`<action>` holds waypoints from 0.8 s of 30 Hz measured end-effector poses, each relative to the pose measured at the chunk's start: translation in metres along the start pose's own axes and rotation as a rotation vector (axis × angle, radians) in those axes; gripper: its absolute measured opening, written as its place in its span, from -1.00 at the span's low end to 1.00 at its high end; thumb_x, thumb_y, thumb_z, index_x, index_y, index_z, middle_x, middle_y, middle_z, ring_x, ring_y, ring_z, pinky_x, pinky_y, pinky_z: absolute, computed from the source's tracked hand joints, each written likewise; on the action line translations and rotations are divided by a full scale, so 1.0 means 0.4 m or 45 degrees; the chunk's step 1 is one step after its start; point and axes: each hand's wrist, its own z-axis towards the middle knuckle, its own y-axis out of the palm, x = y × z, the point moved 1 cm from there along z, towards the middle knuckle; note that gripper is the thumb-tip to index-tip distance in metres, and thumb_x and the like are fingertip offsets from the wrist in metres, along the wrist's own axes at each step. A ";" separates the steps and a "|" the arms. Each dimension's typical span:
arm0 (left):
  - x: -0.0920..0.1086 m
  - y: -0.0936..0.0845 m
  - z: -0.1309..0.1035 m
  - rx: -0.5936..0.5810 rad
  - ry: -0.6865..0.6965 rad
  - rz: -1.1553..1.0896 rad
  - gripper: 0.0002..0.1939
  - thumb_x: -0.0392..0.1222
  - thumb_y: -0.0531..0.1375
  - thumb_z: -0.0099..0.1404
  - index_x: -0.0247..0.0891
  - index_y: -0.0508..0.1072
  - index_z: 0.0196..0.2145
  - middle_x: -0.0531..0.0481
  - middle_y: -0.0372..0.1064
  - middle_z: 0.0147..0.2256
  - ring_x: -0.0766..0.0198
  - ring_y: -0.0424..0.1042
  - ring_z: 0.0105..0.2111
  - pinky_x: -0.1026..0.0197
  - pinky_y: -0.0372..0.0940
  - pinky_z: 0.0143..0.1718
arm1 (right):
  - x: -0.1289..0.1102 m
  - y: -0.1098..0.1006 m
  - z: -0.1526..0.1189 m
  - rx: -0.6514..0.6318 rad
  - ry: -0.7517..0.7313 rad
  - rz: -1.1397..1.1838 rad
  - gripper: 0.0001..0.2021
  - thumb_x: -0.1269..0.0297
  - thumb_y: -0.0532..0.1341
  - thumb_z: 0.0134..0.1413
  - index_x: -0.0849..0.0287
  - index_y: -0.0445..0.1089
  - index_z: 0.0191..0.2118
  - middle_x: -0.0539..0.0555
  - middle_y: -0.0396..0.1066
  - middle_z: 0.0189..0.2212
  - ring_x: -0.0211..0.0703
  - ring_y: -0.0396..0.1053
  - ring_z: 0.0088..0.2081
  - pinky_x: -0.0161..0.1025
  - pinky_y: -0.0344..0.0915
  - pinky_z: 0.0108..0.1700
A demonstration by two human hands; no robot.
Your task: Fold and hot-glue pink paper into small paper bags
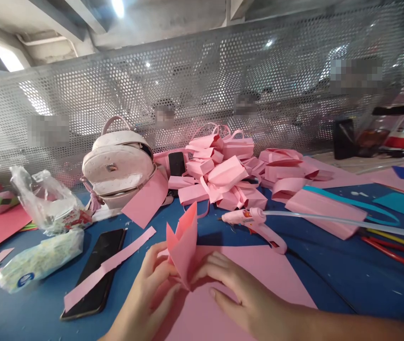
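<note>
A folded pink paper piece (184, 241) stands upright, its pointed top edges spread apart, between my two hands. My left hand (155, 284) is closed round its left side, with the fingers bent against the paper. On the other side, my right hand (228, 286) has its curved fingers at the lower right edge of the piece, the thumb held apart from them. Beneath both hands lies a large pink sheet (269, 270). A pink glue gun (255, 220) with a clear glue stick rests behind my right hand.
A pile of pink paper bags (223, 175) sits at the back beside a pale backpack (120, 163). On the left are a black phone (98, 279) under a pink strip (116, 260), a tissue pack (41, 260) and a plastic bag (49, 203). The glue gun's cord runs right.
</note>
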 end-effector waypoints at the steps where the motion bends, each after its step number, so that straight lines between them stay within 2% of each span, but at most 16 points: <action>1: 0.002 -0.001 0.001 -0.007 0.008 0.008 -0.77 -0.25 0.07 0.46 -0.09 0.53 -0.13 -0.14 0.23 0.19 0.05 0.32 0.17 0.04 0.30 0.19 | 0.001 0.000 0.000 -0.003 -0.001 -0.009 -0.45 0.71 0.06 -0.06 0.05 0.50 -0.05 0.06 0.42 -0.02 -0.13 0.39 0.06 -0.13 0.34 0.18; 10: 0.009 -0.002 0.003 0.009 0.016 0.019 -0.81 -0.24 0.10 0.45 -0.12 0.53 -0.20 -0.14 0.30 0.13 0.02 0.34 0.14 0.01 0.35 0.13 | 0.005 0.005 -0.004 -0.027 -0.044 0.053 -0.46 0.69 0.04 -0.08 0.06 0.47 -0.04 0.08 0.41 -0.01 -0.11 0.40 0.07 -0.10 0.36 0.16; 18: 0.011 0.003 0.001 0.014 -0.029 -0.043 -0.80 -0.25 0.09 0.45 -0.12 0.53 -0.21 -0.14 0.22 0.15 0.03 0.32 0.14 -0.03 0.31 0.17 | 0.007 0.007 -0.004 -0.036 -0.010 0.077 -0.51 0.65 0.05 -0.02 0.09 0.47 -0.04 0.11 0.42 -0.01 -0.12 0.41 0.07 -0.09 0.34 0.18; 24: 0.013 0.004 0.004 0.015 -0.032 -0.016 -0.80 -0.22 0.09 0.46 -0.14 0.52 -0.23 -0.17 0.25 0.13 -0.02 0.33 0.12 -0.09 0.32 0.15 | 0.015 0.009 -0.007 -0.015 -0.034 0.096 -0.52 0.64 0.05 0.00 0.09 0.47 -0.03 0.11 0.42 -0.02 -0.11 0.41 0.06 -0.07 0.34 0.18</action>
